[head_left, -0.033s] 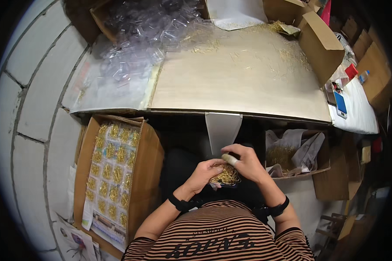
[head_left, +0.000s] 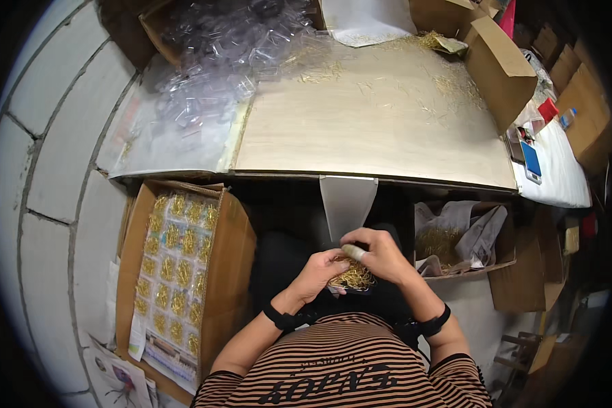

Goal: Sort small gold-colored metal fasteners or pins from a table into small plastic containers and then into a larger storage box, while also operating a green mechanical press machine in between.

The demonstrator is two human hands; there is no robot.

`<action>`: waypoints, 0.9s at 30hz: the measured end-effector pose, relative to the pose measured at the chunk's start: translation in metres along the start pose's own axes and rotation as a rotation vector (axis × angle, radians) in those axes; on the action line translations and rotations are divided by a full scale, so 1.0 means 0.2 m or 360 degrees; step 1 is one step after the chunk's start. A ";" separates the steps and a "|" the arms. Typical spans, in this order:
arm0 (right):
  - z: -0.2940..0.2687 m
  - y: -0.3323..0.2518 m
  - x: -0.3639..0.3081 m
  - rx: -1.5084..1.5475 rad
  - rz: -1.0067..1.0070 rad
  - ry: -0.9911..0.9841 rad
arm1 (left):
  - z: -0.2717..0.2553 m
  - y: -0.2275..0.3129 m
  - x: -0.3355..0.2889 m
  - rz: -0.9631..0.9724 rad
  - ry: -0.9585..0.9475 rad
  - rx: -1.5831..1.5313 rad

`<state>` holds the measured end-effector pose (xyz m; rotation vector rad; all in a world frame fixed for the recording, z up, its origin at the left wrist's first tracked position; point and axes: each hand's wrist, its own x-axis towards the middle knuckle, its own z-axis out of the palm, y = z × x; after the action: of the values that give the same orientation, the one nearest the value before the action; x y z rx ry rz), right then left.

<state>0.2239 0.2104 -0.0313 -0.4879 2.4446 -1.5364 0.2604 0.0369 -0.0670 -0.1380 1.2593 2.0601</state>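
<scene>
In my lap sits a heap of thin gold-coloured metal pieces [head_left: 355, 277] in a small shallow container, whose dark rim shows at the lower edge. My left hand [head_left: 317, 275] curls against the left side of this container, thumb and fingers closed near the heap. Over its upper edge my right hand [head_left: 385, 257] bends inward, with a pale cover on one finger. The fingertips of both hands almost meet above the metal pieces. Whatever the right fingers pinch is too small to make out.
At left stands a cardboard box [head_left: 228, 285] packed with rows of clear boxes [head_left: 178, 274] of gold pieces. A cloth-lined carton [head_left: 502, 262] is at right. Ahead, the table [head_left: 360, 136] bears scattered gold pieces, a pile of clear plastic boxes [head_left: 197, 98] and a blue-topped scale [head_left: 531, 162].
My right hand has shifted slightly left and its fingers have come closer to my left fingertips. My left hand stays nearly where it was.
</scene>
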 end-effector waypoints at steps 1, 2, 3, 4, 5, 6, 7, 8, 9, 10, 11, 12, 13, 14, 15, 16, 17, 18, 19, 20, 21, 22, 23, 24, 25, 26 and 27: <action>0.04 0.02 0.00 0.0074 0.0121 -0.0049 | -0.01 -0.03 0.01 0.0053 -0.0023 -0.0005; 0.06 0.03 0.01 0.0146 0.0232 -0.0112 | -0.01 -0.04 0.01 0.0117 -0.0036 -0.0015; 0.06 0.03 0.01 0.0150 0.0230 -0.0120 | -0.01 -0.03 0.01 0.0127 -0.0028 -0.0002; 0.06 0.01 0.02 0.0151 0.0199 -0.0062 | -0.02 -0.02 0.01 0.0128 -0.0018 -0.0003; 0.06 0.00 0.02 0.0157 0.0170 -0.0009 | -0.02 -0.02 0.00 0.0107 -0.0026 -0.0016; 0.05 -0.01 0.02 0.0076 0.0085 0.0049 | -0.02 0.00 0.00 0.0085 -0.0035 -0.0028; 0.04 -0.02 0.03 -0.0015 0.0004 0.0062 | -0.01 0.02 -0.01 0.0096 -0.0038 -0.0070; 0.02 -0.03 0.03 -0.0107 -0.0077 0.0080 | -0.02 0.02 -0.01 0.0094 -0.0027 -0.0068; 0.00 -0.07 0.04 -0.0187 -0.0130 0.0043 | -0.02 0.03 -0.01 0.0108 -0.0039 -0.0123; 0.01 -0.08 0.04 -0.0179 -0.0132 0.0040 | -0.02 0.03 -0.01 0.0122 -0.0052 -0.0178; 0.01 -0.08 0.05 -0.0271 -0.0275 0.0005 | -0.03 0.01 0.00 0.0178 -0.0104 -0.0263; 0.01 -0.09 0.05 -0.0363 -0.0417 -0.0030 | -0.03 0.00 0.00 0.0177 -0.0101 -0.0262; 0.00 -0.12 0.05 -0.0396 -0.0411 -0.0173 | -0.02 -0.01 0.00 0.0213 -0.0025 -0.0508; 0.01 -0.13 0.05 -0.0398 -0.0407 -0.0171 | -0.02 -0.02 0.01 0.0246 0.0045 -0.0754; 0.02 -0.13 0.05 -0.0328 -0.0426 -0.0147 | -0.05 -0.02 0.00 0.0285 -0.0147 -0.0639; 0.03 -0.12 0.04 -0.0259 -0.0446 -0.0125 | -0.06 -0.02 0.00 0.0284 -0.0150 -0.0642; 0.03 -0.09 0.04 -0.0134 -0.0427 -0.0052 | -0.07 -0.02 0.00 0.0290 -0.0067 -0.0567; 0.02 -0.08 0.04 -0.0135 -0.0431 -0.0060 | -0.07 -0.01 -0.01 0.0296 0.0017 -0.0493; 0.01 -0.06 0.04 0.0091 -0.0213 0.0101 | -0.08 0.01 -0.01 0.0304 0.0036 -0.0425; -0.01 -0.04 0.03 0.0315 0.0009 0.0265 | -0.07 0.02 -0.02 0.0307 0.0039 -0.0426; -0.03 0.01 0.02 0.0328 0.0092 0.0246 | -0.07 0.02 -0.02 0.0339 0.0093 -0.0395; -0.01 0.04 0.03 0.0329 0.0090 0.0243 | -0.06 0.02 -0.02 0.0371 0.0146 -0.0363; 0.01 0.08 0.02 0.0496 0.0161 0.0200 | -0.05 0.02 -0.02 0.0366 0.0141 -0.0360; 0.03 0.11 0.01 0.0663 0.0231 0.0159 | -0.04 0.02 -0.01 0.0357 0.0182 -0.0376; 0.06 0.13 0.01 0.0768 0.0311 0.0012 | -0.03 0.01 0.00 0.0346 0.0222 -0.0390; 0.09 0.12 0.01 0.0765 0.0246 -0.0059 | -0.02 0.00 0.00 0.0344 0.0217 -0.0391; 0.11 0.09 0.01 0.0661 0.0223 -0.0061 | 0.00 -0.01 0.01 0.0420 0.0272 -0.0385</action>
<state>0.2260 0.1980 -0.0577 -0.2580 2.0015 -1.8817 0.2598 0.0377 -0.0698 -0.2762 1.1739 2.4709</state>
